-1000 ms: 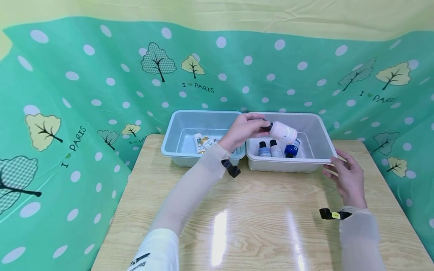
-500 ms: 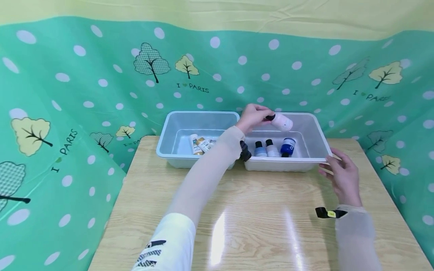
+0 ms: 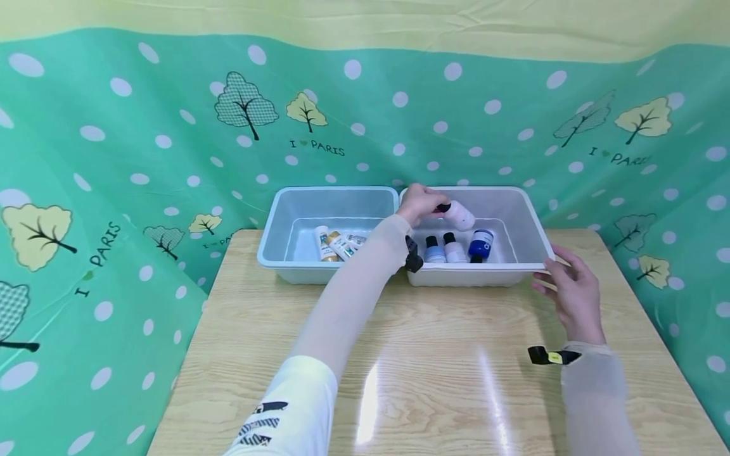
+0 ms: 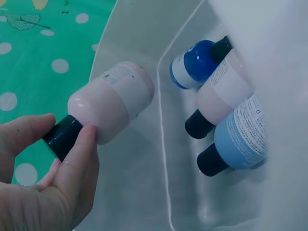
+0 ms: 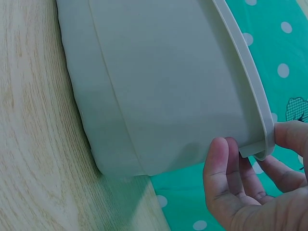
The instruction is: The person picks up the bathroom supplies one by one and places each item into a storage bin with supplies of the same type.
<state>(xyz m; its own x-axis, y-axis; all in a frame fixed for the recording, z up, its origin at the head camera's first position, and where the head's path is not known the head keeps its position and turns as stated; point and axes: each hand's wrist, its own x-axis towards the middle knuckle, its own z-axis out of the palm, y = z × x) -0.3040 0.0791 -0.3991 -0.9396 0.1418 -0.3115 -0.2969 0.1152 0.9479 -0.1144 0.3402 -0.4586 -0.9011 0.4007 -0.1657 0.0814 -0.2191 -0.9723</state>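
My left hand pinches the black cap of a pale pink bottle between thumb and fingers. The bottle tilts, base to the right, over the back left part of the white plastic bin. In the left wrist view, a blue bottle, another pale pink bottle and a light blue bottle lie in a row inside that bin, all black-capped. My right hand grips the bin's front right corner; in the right wrist view its thumb is on the rim and its fingers are underneath.
A light blue plastic bin stands directly left of the white one, with several small white-and-gold tubes lying inside. Both bins sit at the back of a wooden table, against a green dotted curtain.
My left hand has lifted the pink bottle toward the back of the white bin, then lowered it slightly leftward. My right hand keeps its grip on the corner. The head view has shifted a little.
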